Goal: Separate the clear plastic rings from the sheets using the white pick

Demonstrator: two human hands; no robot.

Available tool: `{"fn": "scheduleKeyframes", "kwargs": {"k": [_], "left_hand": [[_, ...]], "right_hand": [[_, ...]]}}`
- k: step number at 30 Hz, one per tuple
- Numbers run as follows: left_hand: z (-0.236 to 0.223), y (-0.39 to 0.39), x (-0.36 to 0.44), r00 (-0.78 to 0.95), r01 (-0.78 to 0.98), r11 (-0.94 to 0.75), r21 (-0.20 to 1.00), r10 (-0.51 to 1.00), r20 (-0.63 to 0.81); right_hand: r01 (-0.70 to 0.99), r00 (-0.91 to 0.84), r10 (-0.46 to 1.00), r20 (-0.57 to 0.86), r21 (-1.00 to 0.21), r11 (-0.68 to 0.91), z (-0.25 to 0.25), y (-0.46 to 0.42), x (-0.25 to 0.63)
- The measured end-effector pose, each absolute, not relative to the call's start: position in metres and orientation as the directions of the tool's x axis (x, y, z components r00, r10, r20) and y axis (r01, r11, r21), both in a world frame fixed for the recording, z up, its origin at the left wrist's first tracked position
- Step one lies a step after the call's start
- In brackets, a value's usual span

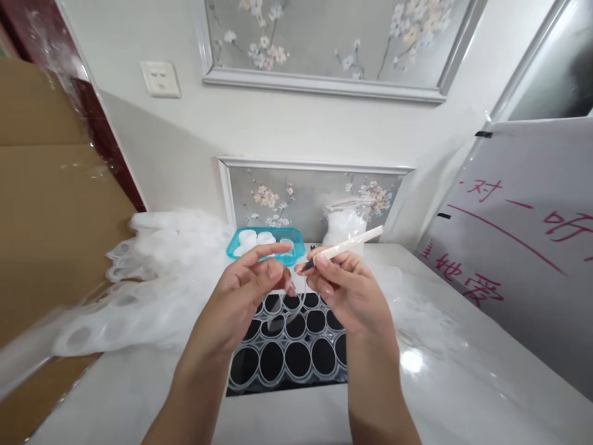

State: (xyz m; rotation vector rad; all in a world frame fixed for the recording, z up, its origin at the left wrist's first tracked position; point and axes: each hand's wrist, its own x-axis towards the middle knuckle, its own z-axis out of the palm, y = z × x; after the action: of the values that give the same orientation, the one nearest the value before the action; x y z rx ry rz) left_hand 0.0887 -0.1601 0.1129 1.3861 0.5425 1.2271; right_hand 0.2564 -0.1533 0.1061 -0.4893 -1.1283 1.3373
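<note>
My right hand (pixel 345 284) grips a slim white pen-like stick (pixel 354 242) with a dark tip, which points left toward my other hand. My left hand (pixel 250 284) is beside it, index finger stretched out and thumb apart from it, with the lower fingers curled. A thin, clear curved piece (pixel 303 300) hangs between the hands; which fingers touch it is hard to make out. Below both hands lies a black sheet bearing rows of clear round rings (pixel 297 360), partly covered by my forearms.
A blue tray (pixel 230 248) with white round pieces stands by the wall. Right of it is a clear bag (pixel 345 219) of white material. White plastic strips with round cups (pixel 125 309) pile up at left, near cardboard (pixel 46 216). A board with red writing (pixel 509 235) leans at right.
</note>
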Motion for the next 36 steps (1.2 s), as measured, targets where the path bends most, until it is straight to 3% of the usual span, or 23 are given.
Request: {"fn": "scheduleKeyframes", "kwargs": {"k": [11,25,29,33,36], "left_hand": [[0.114,-0.160,0.093,0.326,-0.490,-0.089,0.867,0.904,0.277],[0.119,-0.162,0.091,0.322,-0.535,-0.104,0.838,0.892,0.317],[0.115,-0.159,0.083,0.307,-0.431,-0.250,0.867,0.863,0.402],[0.111,-0.155,0.078,0.300,-0.083,-0.397,0.914,0.865,0.403],[0.107,-0.146,0.078,0.379,0.036,-0.397,0.917,0.855,0.355]], "right_hand": [[-0.478,-0.100,0.934,0.342,-0.840,0.256,0.101,-0.149,0.270],[-0.576,-0.214,0.933,0.290,-0.809,0.119,0.097,-0.137,0.265],[-0.606,-0.267,0.920,0.286,-0.792,0.071,0.098,-0.139,0.264],[-0.588,-0.470,0.836,0.285,-0.807,-0.056,0.095,-0.141,0.259],[-0.525,-0.604,0.753,0.263,-0.842,-0.127,0.091,-0.143,0.252]]}}
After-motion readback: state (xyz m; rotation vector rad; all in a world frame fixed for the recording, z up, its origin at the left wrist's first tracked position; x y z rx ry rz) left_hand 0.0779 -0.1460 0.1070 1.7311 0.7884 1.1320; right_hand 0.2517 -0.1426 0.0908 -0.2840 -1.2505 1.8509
